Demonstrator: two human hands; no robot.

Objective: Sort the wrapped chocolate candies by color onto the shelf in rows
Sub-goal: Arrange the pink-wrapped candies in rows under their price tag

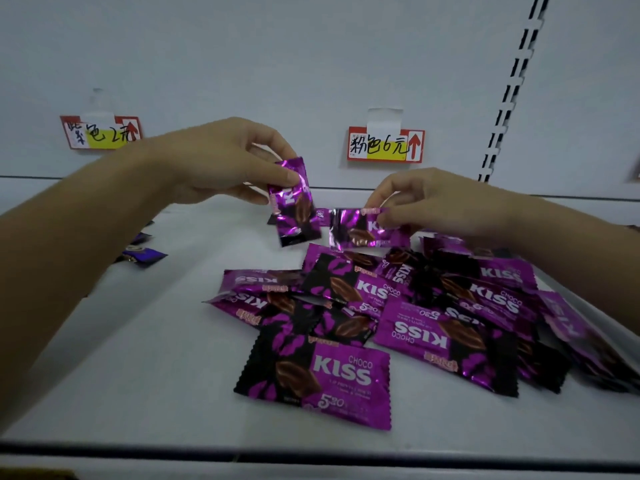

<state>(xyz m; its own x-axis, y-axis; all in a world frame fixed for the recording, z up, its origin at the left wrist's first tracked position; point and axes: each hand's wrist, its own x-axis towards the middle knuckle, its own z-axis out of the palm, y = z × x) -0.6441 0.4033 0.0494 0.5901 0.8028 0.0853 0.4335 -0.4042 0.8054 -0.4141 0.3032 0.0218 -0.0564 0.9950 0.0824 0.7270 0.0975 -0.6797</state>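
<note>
A loose pile of several purple-and-black "Choco Kiss" candy wrappers (408, 306) lies on the white shelf (156, 341), spreading to the right. My left hand (235, 157) pinches one purple candy (294, 206) by its top edge and holds it upright above the shelf. My right hand (429, 202) pinches a second purple candy (363, 230) at its upper edge, just above the back of the pile. A few dark blue-purple candies (143, 254) lie at the left, partly hidden behind my left forearm.
Two price tags are taped to the white back wall: one at the left (100, 133), one at the middle (384, 145), each with a red arrow. A slotted upright (512, 84) runs down the right. The shelf's dark front rail (311, 452) crosses the bottom.
</note>
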